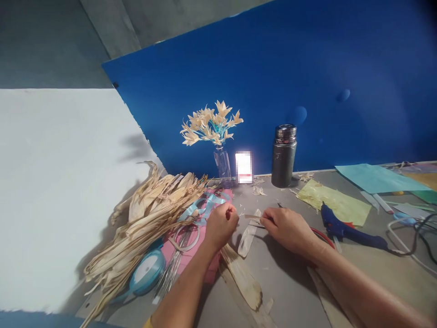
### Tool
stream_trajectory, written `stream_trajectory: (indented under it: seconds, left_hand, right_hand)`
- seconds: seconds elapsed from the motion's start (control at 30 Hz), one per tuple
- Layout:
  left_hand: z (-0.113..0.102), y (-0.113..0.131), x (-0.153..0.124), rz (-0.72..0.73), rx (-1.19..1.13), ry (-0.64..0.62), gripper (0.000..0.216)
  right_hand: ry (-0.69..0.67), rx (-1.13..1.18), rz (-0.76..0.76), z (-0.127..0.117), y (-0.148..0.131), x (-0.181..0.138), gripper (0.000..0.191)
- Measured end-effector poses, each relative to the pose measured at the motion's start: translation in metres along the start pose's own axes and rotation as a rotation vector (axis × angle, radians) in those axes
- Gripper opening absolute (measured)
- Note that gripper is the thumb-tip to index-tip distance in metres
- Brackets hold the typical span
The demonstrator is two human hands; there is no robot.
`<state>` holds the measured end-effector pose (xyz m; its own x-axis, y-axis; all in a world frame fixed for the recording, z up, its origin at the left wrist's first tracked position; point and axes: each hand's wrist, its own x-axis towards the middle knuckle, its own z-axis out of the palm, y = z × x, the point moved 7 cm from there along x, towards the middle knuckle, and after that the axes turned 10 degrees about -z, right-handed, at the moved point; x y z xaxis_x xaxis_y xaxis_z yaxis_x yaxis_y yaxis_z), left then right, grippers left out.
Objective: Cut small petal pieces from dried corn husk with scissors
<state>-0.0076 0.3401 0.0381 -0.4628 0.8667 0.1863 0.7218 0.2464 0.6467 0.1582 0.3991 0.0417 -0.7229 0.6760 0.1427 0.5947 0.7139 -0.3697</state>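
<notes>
My right hand [288, 228] is closed in a pinch, with a thin pale strip of corn husk [251, 217] sticking out leftward from its fingertips. Facing it, my left hand [221, 225] is curled into a fist; whatever lies in its fingers is hidden. Beneath the strip, a flat whitish piece of husk [248, 239] rests on the grey table. A wider husk piece [243, 273] lies beside my left wrist. Red curved handles [322, 237] show partly from under my right forearm; the rest of that tool is mostly covered.
A big bundle of dried husks [136, 232] lies left, near thin wires [175, 262] and a blue ribbon roll [148, 272]. Behind stand husk flowers [211, 123] in a glass bottle [222, 161] and a dark flask [284, 157]. A blue glue gun [348, 232] lies right.
</notes>
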Motion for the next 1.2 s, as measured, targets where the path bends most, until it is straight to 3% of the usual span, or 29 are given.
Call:
stream_trajectory:
  seconds: [0.1,0.17,0.23,0.33,0.43,0.5,0.57,0.67,0.8,1.0,1.1,1.2]
  left_hand:
    - [0.020,0.010,-0.008,0.066,-0.169,-0.163,0.021]
    - [0.032,0.015,-0.014,0.068,-0.100,-0.176,0.012]
    - [0.035,0.017,-0.018,0.066,0.029,-0.139,0.020]
    - [0.017,0.012,-0.011,0.047,0.153,0.006,0.020]
    - [-0.009,-0.001,0.000,0.006,0.065,0.133,0.021]
    - [-0.010,-0.004,0.005,0.015,-0.126,0.043,0.018]
    - [0.006,0.000,0.002,0.028,-0.301,-0.149,0.017]
    - [0.031,0.009,-0.009,0.013,-0.317,-0.288,0.012]
    - [0.036,0.014,-0.015,0.029,-0.122,-0.220,0.014]
    - [-0.007,-0.001,0.000,-0.037,0.100,0.060,0.016]
    - [-0.001,0.009,-0.004,0.100,-0.050,-0.052,0.020]
    - [0.017,0.019,-0.012,0.179,0.025,-0.124,0.011]
  right_hand:
    - [-0.011,0.026,-0.028,0.004,-0.003,0.000,0.024]
    - [-0.033,0.023,-0.041,0.008,-0.006,-0.001,0.023]
    - [-0.053,0.009,-0.044,0.011,-0.007,-0.001,0.023]
    - [-0.050,0.026,-0.035,0.009,-0.005,0.000,0.022]
    - [-0.011,0.090,0.003,0.004,0.002,0.002,0.023]
    - [-0.001,0.144,0.013,0.003,0.004,0.003,0.023]
    - [-0.002,0.187,-0.007,0.004,0.003,0.003,0.022]
    - [0.008,0.183,-0.051,0.007,-0.002,0.003,0.022]
    - [-0.019,0.109,-0.090,0.010,-0.007,0.002,0.022]
    - [-0.026,0.143,-0.001,0.007,0.003,0.004,0.024]
    - [-0.014,0.177,-0.004,0.007,0.002,0.004,0.024]
    - [-0.011,0.158,-0.059,0.009,-0.004,0.003,0.023]
